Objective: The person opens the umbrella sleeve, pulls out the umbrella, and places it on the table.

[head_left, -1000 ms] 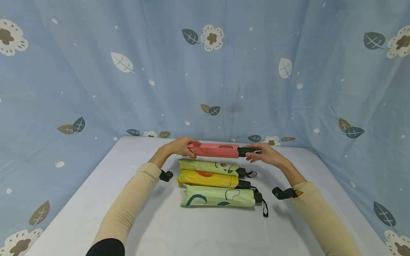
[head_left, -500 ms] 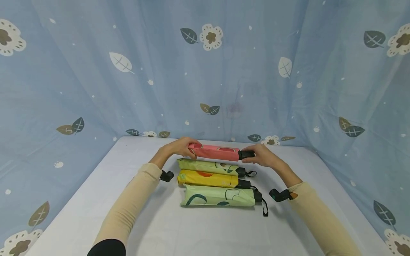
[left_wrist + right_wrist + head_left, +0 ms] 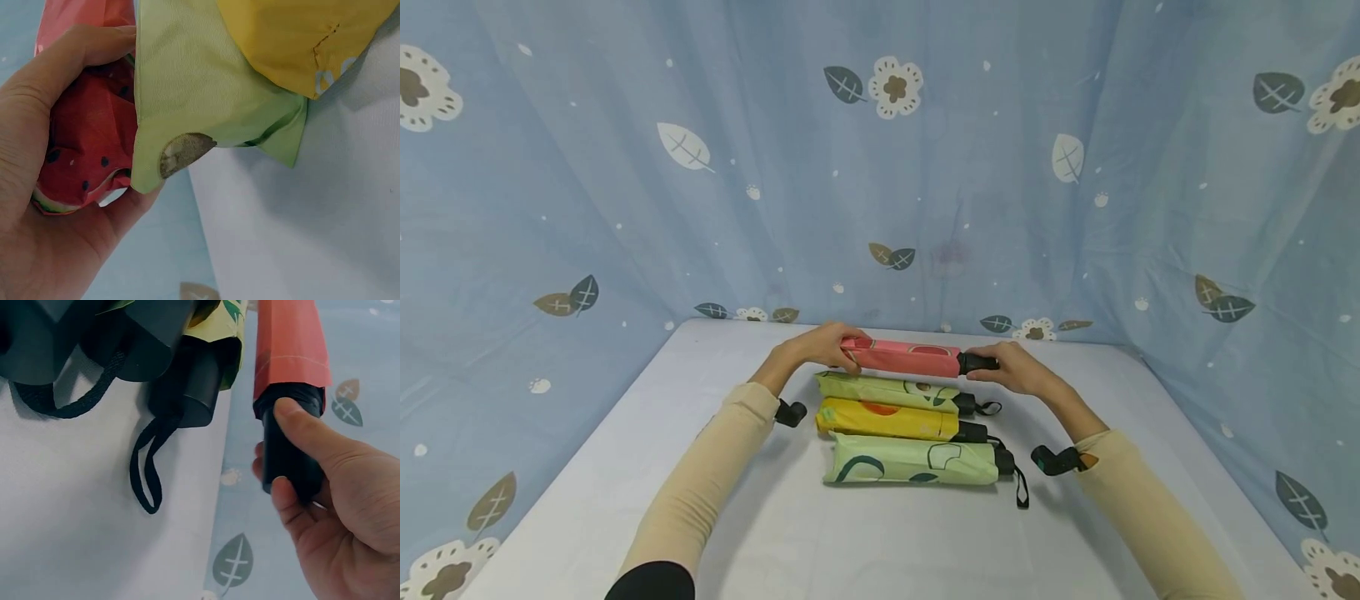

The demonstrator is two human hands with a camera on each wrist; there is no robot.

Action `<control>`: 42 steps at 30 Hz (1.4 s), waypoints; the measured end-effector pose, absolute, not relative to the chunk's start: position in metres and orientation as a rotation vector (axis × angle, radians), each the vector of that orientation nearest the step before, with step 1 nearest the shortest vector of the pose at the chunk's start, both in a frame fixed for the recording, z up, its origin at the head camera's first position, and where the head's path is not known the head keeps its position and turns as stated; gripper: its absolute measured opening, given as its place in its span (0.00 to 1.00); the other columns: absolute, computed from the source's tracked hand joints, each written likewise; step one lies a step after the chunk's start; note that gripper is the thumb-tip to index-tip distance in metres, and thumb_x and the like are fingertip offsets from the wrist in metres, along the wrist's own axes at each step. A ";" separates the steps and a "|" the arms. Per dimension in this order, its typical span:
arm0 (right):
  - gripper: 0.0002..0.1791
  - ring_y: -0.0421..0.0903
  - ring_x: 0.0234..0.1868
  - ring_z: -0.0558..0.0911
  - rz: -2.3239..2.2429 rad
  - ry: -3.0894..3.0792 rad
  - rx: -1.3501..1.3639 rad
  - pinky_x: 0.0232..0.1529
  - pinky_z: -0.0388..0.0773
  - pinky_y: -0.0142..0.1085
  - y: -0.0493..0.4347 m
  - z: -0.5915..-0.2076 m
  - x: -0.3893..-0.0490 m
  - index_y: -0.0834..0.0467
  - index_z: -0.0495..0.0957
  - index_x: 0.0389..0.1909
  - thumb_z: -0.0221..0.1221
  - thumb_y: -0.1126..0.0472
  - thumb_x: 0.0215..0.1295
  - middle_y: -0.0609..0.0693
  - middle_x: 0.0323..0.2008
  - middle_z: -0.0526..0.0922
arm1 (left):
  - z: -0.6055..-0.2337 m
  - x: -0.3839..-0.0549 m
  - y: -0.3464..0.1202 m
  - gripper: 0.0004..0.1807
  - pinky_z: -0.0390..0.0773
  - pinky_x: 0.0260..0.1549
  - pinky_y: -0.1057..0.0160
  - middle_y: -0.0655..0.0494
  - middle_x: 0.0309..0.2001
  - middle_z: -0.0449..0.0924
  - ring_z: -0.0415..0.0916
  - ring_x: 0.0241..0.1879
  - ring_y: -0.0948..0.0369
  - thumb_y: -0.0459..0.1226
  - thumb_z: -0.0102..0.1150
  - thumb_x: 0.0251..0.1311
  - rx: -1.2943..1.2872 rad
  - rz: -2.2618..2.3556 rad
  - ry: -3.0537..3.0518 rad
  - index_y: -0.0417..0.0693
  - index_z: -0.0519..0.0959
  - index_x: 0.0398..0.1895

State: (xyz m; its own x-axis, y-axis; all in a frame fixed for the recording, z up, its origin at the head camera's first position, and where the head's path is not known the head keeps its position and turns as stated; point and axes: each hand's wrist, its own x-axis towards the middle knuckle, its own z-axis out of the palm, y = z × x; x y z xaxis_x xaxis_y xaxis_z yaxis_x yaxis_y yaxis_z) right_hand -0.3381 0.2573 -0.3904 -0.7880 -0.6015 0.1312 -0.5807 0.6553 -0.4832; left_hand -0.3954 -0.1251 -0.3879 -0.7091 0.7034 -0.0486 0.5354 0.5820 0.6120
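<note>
A folded red umbrella (image 3: 906, 358) with a watermelon print lies lengthwise between my two hands, behind a row of other folded umbrellas. My left hand (image 3: 829, 343) grips its cloth end; in the left wrist view, thumb and fingers curl round the red fabric (image 3: 94, 137). My right hand (image 3: 1017, 367) holds the black handle (image 3: 290, 450), thumb along its top and fingers around it. Just in front lies a pale green umbrella (image 3: 887, 389), then a yellow umbrella (image 3: 891, 419), then a wider light green umbrella (image 3: 917, 461), all with handles to the right.
The umbrellas lie on a white-covered table (image 3: 880, 542). Behind it hangs a blue curtain (image 3: 880, 208) with leaf and flower prints, which also runs down both sides. Black wrist straps (image 3: 147, 469) loop from the handles on the right.
My right hand has closed round the red umbrella's handle, where its fingers were looser before. The handle end has dipped slightly toward me. The left hand and the other umbrellas stay put.
</note>
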 end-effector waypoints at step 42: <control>0.26 0.39 0.28 0.76 -1.023 2.943 -0.990 0.28 0.73 0.32 0.291 -0.403 -0.335 0.53 0.76 0.63 0.64 0.53 0.65 0.55 0.53 0.84 | -0.392 -0.400 -0.139 0.33 0.75 0.24 0.65 0.47 0.45 0.81 0.73 0.24 0.61 0.40 0.73 0.50 0.887 0.850 2.587 0.48 0.75 0.62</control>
State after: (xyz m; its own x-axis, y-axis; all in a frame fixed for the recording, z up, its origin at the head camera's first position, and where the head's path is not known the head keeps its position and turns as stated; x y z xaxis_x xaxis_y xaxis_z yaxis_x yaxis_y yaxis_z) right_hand -0.3354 0.2914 -0.4034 -0.8092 -0.5029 0.3037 -0.5828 0.6223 -0.5225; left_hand -0.4002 -0.1391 -0.3925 -0.7736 0.6301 -0.0673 0.4676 0.6393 0.6105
